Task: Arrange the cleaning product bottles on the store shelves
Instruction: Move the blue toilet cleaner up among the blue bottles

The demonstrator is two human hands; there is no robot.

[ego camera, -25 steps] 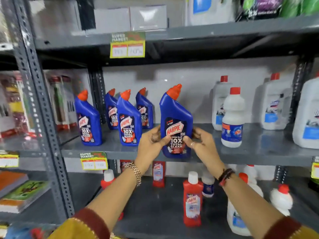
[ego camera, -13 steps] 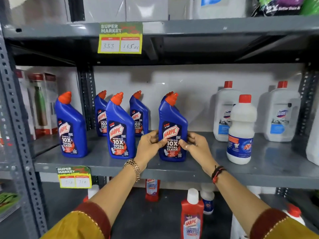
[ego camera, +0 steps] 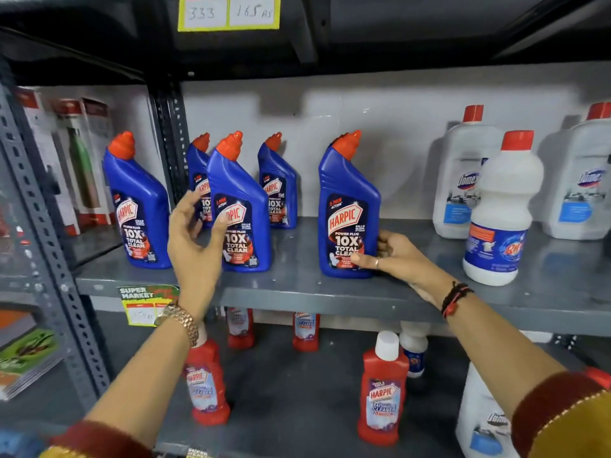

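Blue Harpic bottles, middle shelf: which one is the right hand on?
The rightmost one, standing alone apart from the other four. The right hand touches its lower right side; the left hand is open at the front-middle bottle.

A yellow price tag (ego camera: 228,12) hangs above the grey upright (ego camera: 49,246), reading 333 and 165. Left of the upright stand boxed flasks (ego camera: 81,166), one green. Lower left of it lies a stack of books (ego camera: 24,358) with a green cover on top. Just right of the upright, a "Super Market" label (ego camera: 145,304) is partly hidden.
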